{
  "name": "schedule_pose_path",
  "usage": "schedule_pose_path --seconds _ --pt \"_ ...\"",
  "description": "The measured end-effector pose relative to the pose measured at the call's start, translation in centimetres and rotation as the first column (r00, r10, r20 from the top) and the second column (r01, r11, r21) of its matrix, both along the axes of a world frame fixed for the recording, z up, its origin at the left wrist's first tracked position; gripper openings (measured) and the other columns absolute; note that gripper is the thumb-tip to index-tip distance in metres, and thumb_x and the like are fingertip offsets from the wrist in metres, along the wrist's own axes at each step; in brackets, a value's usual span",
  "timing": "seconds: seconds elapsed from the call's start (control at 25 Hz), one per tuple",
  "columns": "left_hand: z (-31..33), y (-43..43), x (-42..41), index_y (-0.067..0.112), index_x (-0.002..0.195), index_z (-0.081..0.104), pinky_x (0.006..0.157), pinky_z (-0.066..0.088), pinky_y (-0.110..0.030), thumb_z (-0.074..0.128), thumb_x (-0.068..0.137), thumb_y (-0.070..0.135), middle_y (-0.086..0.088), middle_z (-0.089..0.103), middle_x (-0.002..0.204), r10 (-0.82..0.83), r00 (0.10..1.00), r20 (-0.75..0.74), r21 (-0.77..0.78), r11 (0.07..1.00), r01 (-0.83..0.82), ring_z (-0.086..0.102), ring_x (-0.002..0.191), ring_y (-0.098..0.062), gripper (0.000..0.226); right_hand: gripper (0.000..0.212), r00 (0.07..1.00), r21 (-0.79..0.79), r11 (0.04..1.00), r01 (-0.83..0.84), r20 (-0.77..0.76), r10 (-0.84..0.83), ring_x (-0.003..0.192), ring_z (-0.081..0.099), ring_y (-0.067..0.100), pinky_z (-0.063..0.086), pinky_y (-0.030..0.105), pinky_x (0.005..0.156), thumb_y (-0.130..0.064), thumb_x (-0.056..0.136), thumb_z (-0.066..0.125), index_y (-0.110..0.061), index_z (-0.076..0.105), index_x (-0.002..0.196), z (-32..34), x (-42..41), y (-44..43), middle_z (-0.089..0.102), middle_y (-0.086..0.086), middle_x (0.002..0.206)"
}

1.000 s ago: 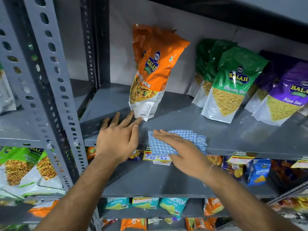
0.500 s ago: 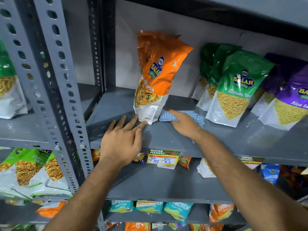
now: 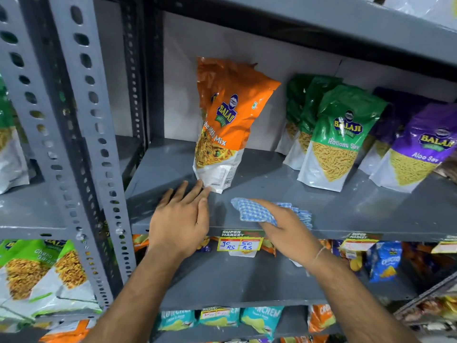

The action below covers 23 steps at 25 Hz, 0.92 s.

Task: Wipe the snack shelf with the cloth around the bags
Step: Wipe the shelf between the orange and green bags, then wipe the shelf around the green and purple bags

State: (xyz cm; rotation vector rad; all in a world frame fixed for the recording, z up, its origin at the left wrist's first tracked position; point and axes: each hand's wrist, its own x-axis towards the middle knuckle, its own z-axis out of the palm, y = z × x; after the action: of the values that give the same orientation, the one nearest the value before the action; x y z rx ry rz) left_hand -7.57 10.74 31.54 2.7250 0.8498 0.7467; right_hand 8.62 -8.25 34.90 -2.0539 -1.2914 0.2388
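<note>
A grey metal snack shelf (image 3: 346, 209) holds upright bags. An orange bag (image 3: 230, 125) stands left of centre, with another orange bag behind it. Green bags (image 3: 338, 137) and purple bags (image 3: 418, 149) stand further right. My left hand (image 3: 180, 219) lies flat on the shelf's front edge, fingers spread, fingertips touching the orange bag's bottom corner. My right hand (image 3: 284, 226) presses a blue-and-white checked cloth (image 3: 254, 211) onto the shelf near the front edge, in front of the orange bag. The hand covers part of the cloth.
A perforated grey upright (image 3: 81, 134) stands at the left. Yellow price tags (image 3: 239, 242) hang on the shelf's front lip. Lower shelves hold more snack bags (image 3: 385, 261). Another shelf board (image 3: 321, 23) runs overhead. The neighbouring rack at the left carries green bags (image 3: 37, 271).
My right hand has drawn the cloth back from beside the orange bag's base toward the shelf's front edge. My left hand has stayed in place.
</note>
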Motion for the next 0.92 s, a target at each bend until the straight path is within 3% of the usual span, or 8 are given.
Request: schedule_pose_path --seconds 0.08,0.24,0.32,0.44,0.6,0.76,0.84,0.92 --pt "0.1 -0.2 0.3 0.031 0.152 0.050 0.127 0.027 -0.048 0.012 0.103 0.042 0.010 0.046 0.161 0.010 1.000 0.006 -0.012 1.000 -0.010 0.031 0.156 -0.019 0.063 0.048 0.994 0.116 0.989 0.087 -0.075 -0.079 0.121 0.061 -0.002 0.046 0.029 0.109 -0.008 0.095 0.051 -0.033 0.059 0.134 0.3 -0.3 -0.5 0.067 -0.021 0.128" --pt "0.0 -2.0 2.5 0.019 0.147 0.056 0.124 0.029 -0.051 0.020 0.102 0.038 0.000 0.053 0.152 0.013 1.000 -0.014 0.051 0.999 -0.012 0.039 0.148 -0.023 0.060 0.037 0.957 0.274 0.926 0.259 -0.205 -0.207 0.108 0.061 -0.017 0.042 0.005 0.093 -0.005 0.101 0.052 -0.030 0.064 0.125 1.7 0.1 -2.5 0.070 -0.025 0.116" --pt "0.0 -3.4 4.2 0.017 0.144 0.059 0.123 0.029 -0.052 0.022 0.102 0.036 -0.002 0.053 0.147 0.011 1.000 -0.023 0.073 0.997 -0.009 0.042 0.144 -0.025 0.059 0.036 0.946 0.288 0.909 0.302 -0.206 -0.249 0.107 0.061 -0.016 0.042 0.002 0.090 -0.006 0.101 0.052 -0.023 0.063 0.131 2.2 1.5 -3.8 0.071 -0.015 0.119" --pt "0.0 -5.3 6.9 0.017 0.142 0.061 0.124 0.027 -0.053 0.023 0.101 0.036 -0.003 0.054 0.144 0.044 0.999 -0.026 0.093 0.995 -0.041 0.044 0.141 -0.024 0.059 0.039 0.940 0.297 0.893 0.339 -0.155 -0.305 0.105 0.065 -0.006 0.046 0.010 0.090 -0.007 0.100 0.049 -0.027 0.062 0.131 3.2 5.4 -6.9 0.073 -0.010 0.116" --pt "0.1 -7.6 9.8 0.017 0.140 0.062 0.120 0.029 -0.058 0.023 0.099 0.034 -0.008 0.056 0.140 0.156 0.987 -0.030 0.086 0.984 -0.153 0.049 0.134 -0.031 0.059 0.035 0.920 0.398 0.831 0.389 -0.129 -0.369 0.093 0.056 -0.025 0.039 -0.001 0.082 -0.005 0.100 0.050 -0.027 0.065 0.124 4.8 12.1 -13.3 0.069 -0.019 0.106" --pt "2.0 -12.5 13.8 0.019 0.148 0.054 0.115 0.036 -0.053 0.024 0.103 0.035 -0.009 0.059 0.137 0.204 0.969 0.139 0.020 0.978 -0.209 0.050 0.128 -0.036 0.056 0.033 0.906 0.414 0.807 0.421 -0.147 -0.397 0.086 0.058 -0.019 0.042 0.005 0.080 -0.009 0.102 0.048 -0.027 0.063 0.125 6.0 20.1 -19.2 0.068 -0.015 0.105" --pt "2.8 -15.2 17.5 0.027 0.157 0.041 0.124 0.028 -0.049 0.018 0.105 0.046 -0.004 0.048 0.155 0.093 0.994 0.057 0.005 0.996 -0.093 0.039 0.145 -0.030 0.060 0.032 0.908 0.387 0.824 0.414 -0.114 -0.403 0.085 0.059 -0.005 0.044 0.012 0.078 -0.011 0.101 0.048 -0.024 0.064 0.126 6.4 24.4 -20.4 0.068 -0.010 0.103" --pt "2.6 -17.0 20.8 0.036 0.161 0.028 0.131 0.010 -0.045 0.009 0.100 0.057 0.004 0.024 0.172 0.021 0.996 -0.082 -0.031 0.999 -0.024 0.014 0.160 -0.018 0.067 0.028 0.918 0.343 0.853 0.393 -0.095 -0.385 0.085 0.058 0.008 0.044 0.024 0.076 -0.014 0.099 0.049 -0.023 0.067 0.118 6.7 28.6 -20.2 0.068 -0.006 0.096"
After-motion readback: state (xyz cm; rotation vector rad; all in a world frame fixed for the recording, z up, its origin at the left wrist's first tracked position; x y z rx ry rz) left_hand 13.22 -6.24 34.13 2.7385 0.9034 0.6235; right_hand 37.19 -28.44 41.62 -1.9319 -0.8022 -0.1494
